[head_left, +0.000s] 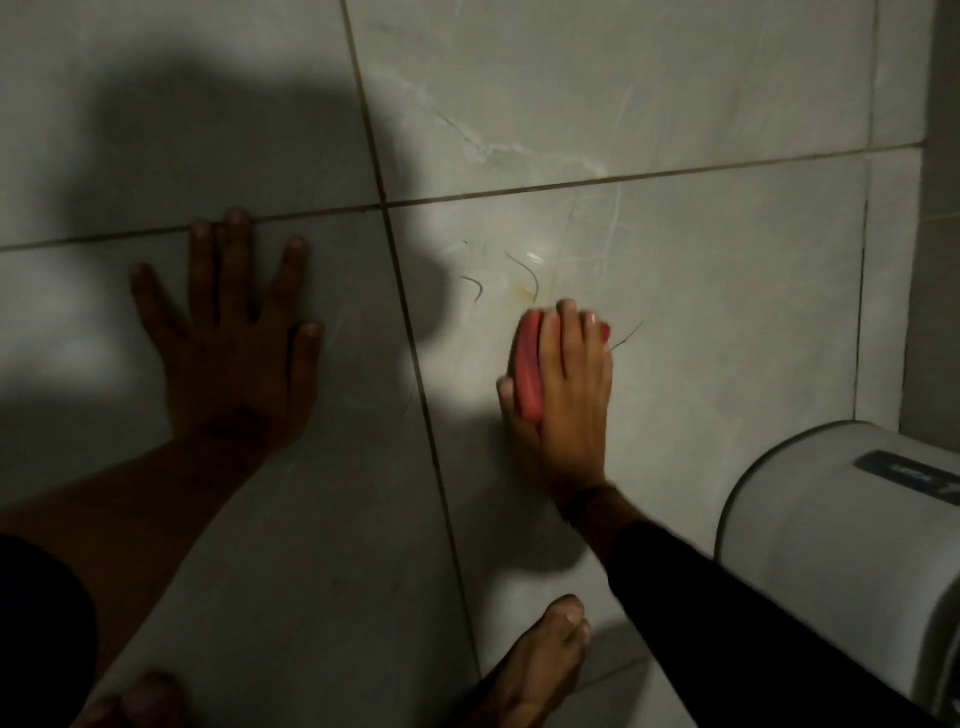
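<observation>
My right hand (566, 384) grips a red scrubbing pad or brush (527, 364) and presses it down on the grey floor tile (701, 291). Its fingers curl over the top and the thumb holds the near side. Just beyond the pad lie a few dark hair strands (524, 273) and a faint yellowish stain (524, 295) on the tile. My left hand (234, 343) lies flat on the floor to the left, fingers spread, in shadow. It holds nothing.
A white rounded appliance or container (841, 561) stands at the lower right beside a tiled wall (940, 208). Two bare feet, one (535, 670) below the right arm and one (140, 701) at lower left, rest on the floor. Dark grout lines (410, 343) cross the tiles.
</observation>
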